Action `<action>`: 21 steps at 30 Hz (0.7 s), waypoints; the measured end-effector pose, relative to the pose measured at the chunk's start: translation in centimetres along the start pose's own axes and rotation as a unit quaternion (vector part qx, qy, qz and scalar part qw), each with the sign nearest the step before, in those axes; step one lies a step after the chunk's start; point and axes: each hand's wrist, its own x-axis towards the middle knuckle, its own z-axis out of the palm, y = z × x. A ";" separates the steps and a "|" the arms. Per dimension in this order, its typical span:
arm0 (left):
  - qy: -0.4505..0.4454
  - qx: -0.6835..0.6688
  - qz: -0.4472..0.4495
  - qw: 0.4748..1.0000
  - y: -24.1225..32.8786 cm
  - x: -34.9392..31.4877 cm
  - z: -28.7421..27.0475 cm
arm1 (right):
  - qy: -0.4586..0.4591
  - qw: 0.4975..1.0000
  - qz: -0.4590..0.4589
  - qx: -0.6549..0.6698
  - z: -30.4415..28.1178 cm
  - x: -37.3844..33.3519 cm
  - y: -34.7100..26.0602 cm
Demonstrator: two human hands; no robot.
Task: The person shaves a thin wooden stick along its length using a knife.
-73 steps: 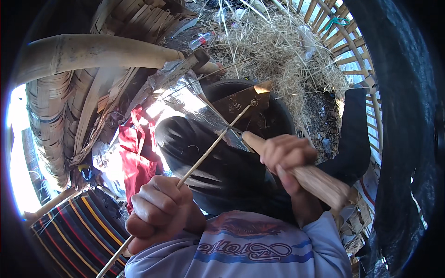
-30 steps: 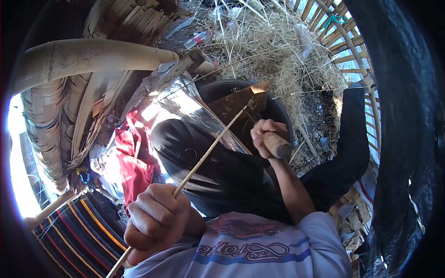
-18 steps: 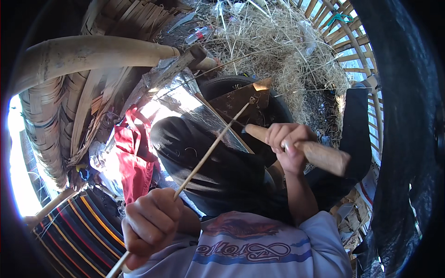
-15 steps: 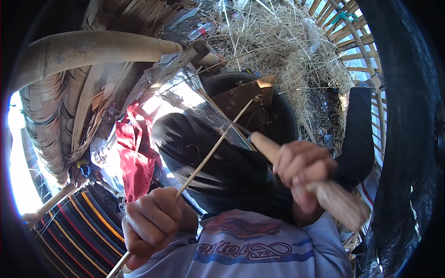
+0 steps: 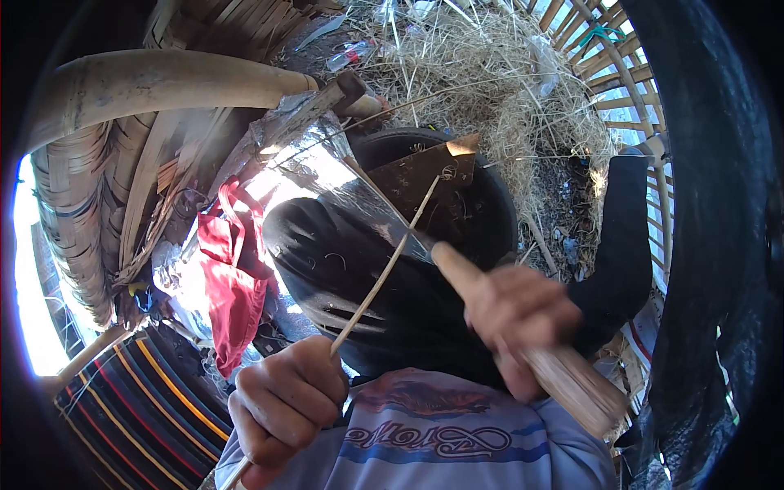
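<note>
My left hand (image 5: 287, 400) is closed in a fist round a thin, pale stick (image 5: 380, 282). The stick slants up and away over my dark-trousered leg, with curled shavings at its far tip. My right hand (image 5: 523, 314), slightly blurred, grips the long wooden handle (image 5: 576, 392) of a knife. Its short dark blade meets the stick above the leg, partway toward the tip. Beyond the leg stands a round black tub (image 5: 512, 220), and a brown flat piece (image 5: 420, 175) leans in it.
A red cloth bag (image 5: 237, 302) lies left of my leg. Thick bamboo (image 5: 180, 82) and woven panels crowd the upper left. Dry straw (image 5: 482, 73) covers ground at the back. Slatted bamboo (image 5: 629, 77) and dark sheeting (image 5: 702, 245) line the right; a striped cloth (image 5: 135, 408) lies lower left.
My left hand has shifted right with the stick, which now stands a little steeper. My right hand and the knife have moved slightly left, and the blade still meets the stick.
</note>
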 end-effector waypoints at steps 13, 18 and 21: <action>0.033 0.062 0.003 0.998 0.0 0.0 -0.4 | 0.104 0.994 0.036 0.013 -1.5 -1.3 2.5; 0.056 0.040 0.006 0.998 0.4 -0.3 0.2 | 0.016 0.999 -0.035 0.024 -0.1 -0.8 0.6; 0.091 0.039 0.023 0.995 -0.5 -0.2 0.7 | 0.123 0.991 0.050 0.009 -1.7 -2.3 3.1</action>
